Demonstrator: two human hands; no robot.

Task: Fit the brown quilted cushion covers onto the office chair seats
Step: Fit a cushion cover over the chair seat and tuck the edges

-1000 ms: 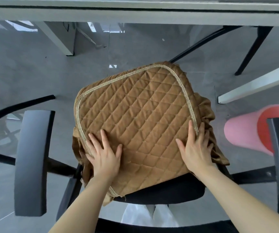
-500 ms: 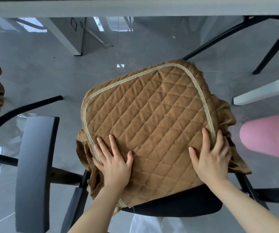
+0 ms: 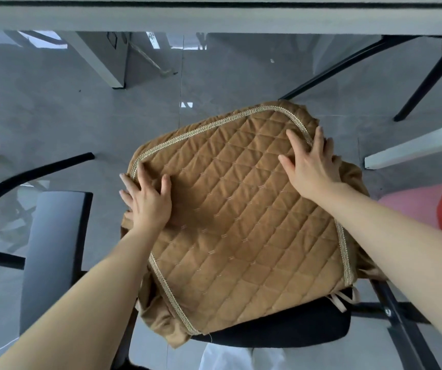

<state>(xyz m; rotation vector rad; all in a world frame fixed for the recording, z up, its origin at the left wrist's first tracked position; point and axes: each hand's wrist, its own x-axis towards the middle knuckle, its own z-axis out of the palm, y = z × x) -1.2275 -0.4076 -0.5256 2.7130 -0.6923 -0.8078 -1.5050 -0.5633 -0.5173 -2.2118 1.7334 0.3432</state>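
While spread flat, both hands' grip [image 3: 148,201] [image 3: 312,166] wide atop the cushion cover [image 3: 241,222], on far corners.

One brown quilted fabric cushion cover [image 3: 241,222] lay on one black padded chair seat [image 3: 281,332]; two bare hands, left [image 3: 148,201] and right [image 3: 310,166], rested on that cover; one black flat armrest [image 3: 54,257] stood left of it.

Two bare forearms, no sleeves, watch or rings visible, ending in the left hand [image 3: 148,201] and right hand [image 3: 312,166]. Below the chair seat [image 3: 281,329], white trousers [image 3: 241,357] show.
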